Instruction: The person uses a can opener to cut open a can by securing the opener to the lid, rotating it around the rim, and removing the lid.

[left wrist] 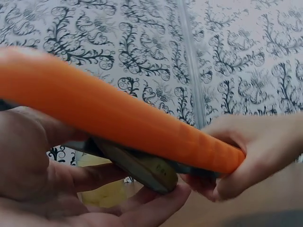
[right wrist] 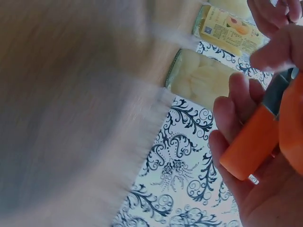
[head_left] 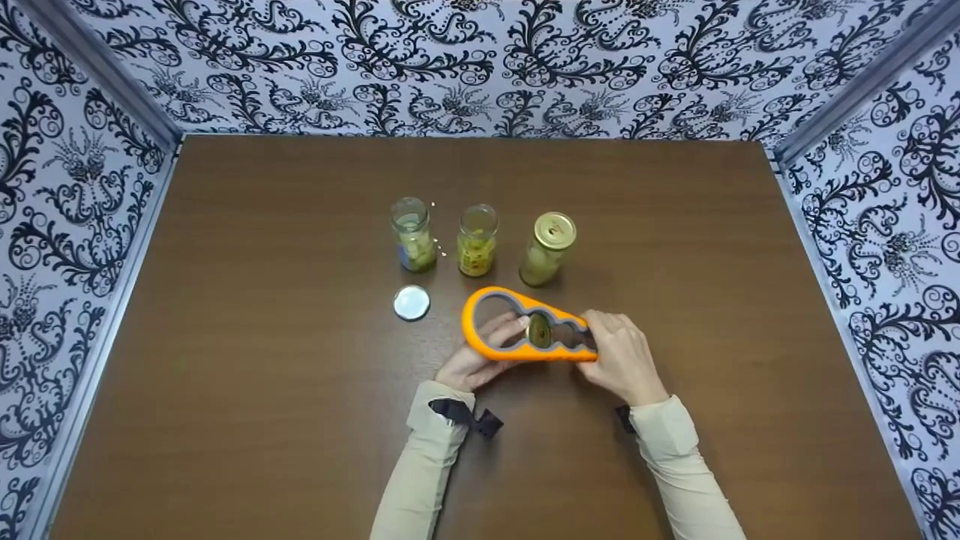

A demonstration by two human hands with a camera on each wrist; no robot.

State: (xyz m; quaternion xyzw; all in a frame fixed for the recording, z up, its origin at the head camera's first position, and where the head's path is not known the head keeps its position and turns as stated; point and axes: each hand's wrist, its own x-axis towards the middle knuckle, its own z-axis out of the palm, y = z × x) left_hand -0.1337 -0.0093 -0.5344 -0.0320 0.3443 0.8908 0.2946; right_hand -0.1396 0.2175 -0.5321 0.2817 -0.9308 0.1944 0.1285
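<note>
An orange jar opener (head_left: 551, 355) with a grey scalloped inner edge is held above the table by both hands. My right hand (head_left: 624, 358) grips its narrow end, fingers wrapped round the orange handle (right wrist: 251, 142). At the wide end, my left hand (head_left: 466, 366) reaches under and into the large opening. Its fingers pinch a gold metal jar lid (head_left: 538, 331), which sits tilted within the opener's gap. From the left wrist, the lid (left wrist: 154, 171) shows against the opener's underside (left wrist: 123, 120), with fingertips below it. Part of the left hand is hidden behind the opener.
Behind the hands stand two jars without lids, a left jar (head_left: 415, 244) and a middle jar (head_left: 475, 253), plus a right jar (head_left: 538, 264) with its gold lid on. A whitish lid (head_left: 412, 303) lies on the brown table (head_left: 285, 337). Small white crumbs lie between the jars.
</note>
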